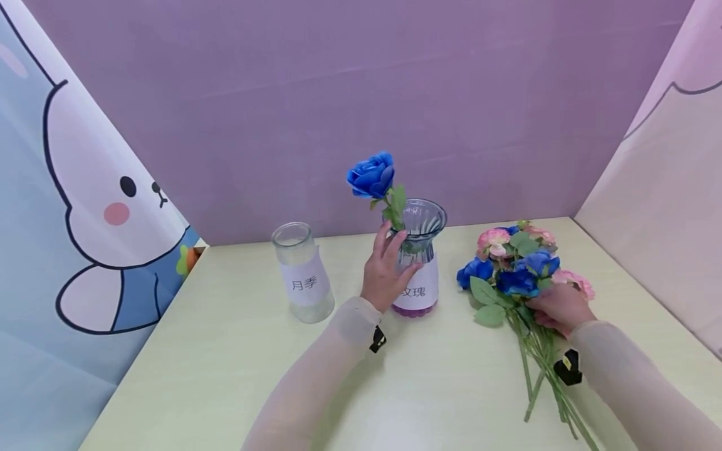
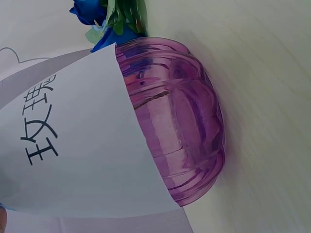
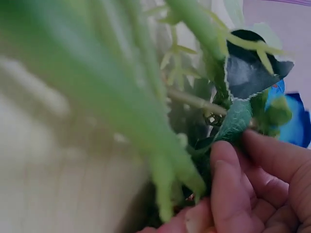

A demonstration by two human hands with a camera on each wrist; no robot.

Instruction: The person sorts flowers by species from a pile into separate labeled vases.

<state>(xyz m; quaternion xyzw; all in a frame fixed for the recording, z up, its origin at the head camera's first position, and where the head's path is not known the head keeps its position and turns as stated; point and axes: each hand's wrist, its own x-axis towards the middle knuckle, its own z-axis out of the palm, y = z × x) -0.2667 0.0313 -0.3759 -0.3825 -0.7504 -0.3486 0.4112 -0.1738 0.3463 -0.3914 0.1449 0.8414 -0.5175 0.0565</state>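
Note:
My left hand [image 1: 386, 272] grips the neck of a fluted glass vase [image 1: 427, 219] with a purple base [image 2: 194, 126], thumb across its front. A white paper label [image 2: 73, 136] with black characters wraps the vase. One blue rose [image 1: 370, 175] stands in it, leaning left over the rim. On the right, my right hand [image 1: 561, 307] reaches into a bunch of artificial flowers lying on the table, with blue roses [image 1: 517, 282] and pink blooms [image 1: 493, 241]. Its thumb and fingers pinch at a leafy stem [image 3: 235, 119] in the right wrist view.
A clear glass jar [image 1: 294, 235] with a white label [image 1: 306, 282] stands left of the vase. Green stems [image 1: 541, 357] spread toward the table's front. A purple backdrop [image 1: 361, 94] rises behind the pale table [image 1: 225, 363], with a cartoon-printed cloth [image 1: 84, 250] at left.

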